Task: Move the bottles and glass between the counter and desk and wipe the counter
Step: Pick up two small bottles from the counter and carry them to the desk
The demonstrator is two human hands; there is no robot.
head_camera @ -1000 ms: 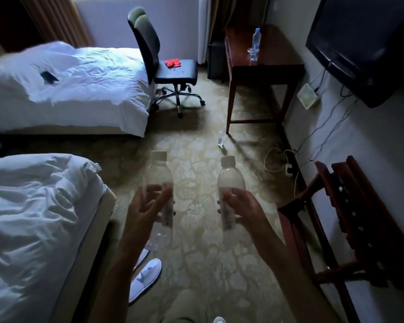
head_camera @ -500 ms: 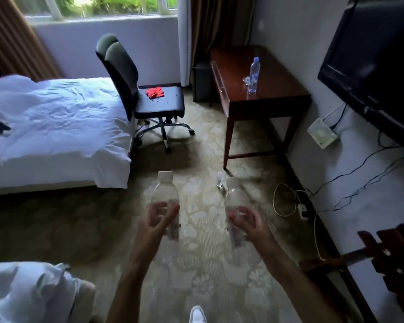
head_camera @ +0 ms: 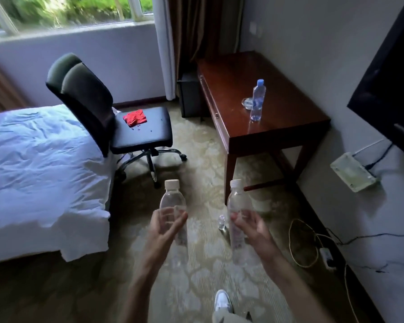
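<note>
Left hand (head_camera: 167,226) wrapped round one white-capped bottle (head_camera: 173,206), right hand (head_camera: 251,226) wrapped round a second white-capped bottle (head_camera: 237,203), both upright and carried at chest height over the carpet. Much closer to the worktop (head_camera: 278,117) than a second ago: then small and far up the room, now filling the upper right, with the near bed gone out of view and the window showing. Judged as mid-carry, delivery to the worktop next; wiping not begun.

Counted: two bottles in the hands; one blue-capped bottle (head_camera: 257,100) standing on the worktop, just beside one glass dish (head_camera: 247,103); one small clear bottle (head_camera: 222,222) upright on the floor between the hands. One office chair (head_camera: 107,113) bearing one red cloth (head_camera: 135,117). One bed (head_camera: 40,164). One television (head_camera: 392,85) on the right wall.
</note>
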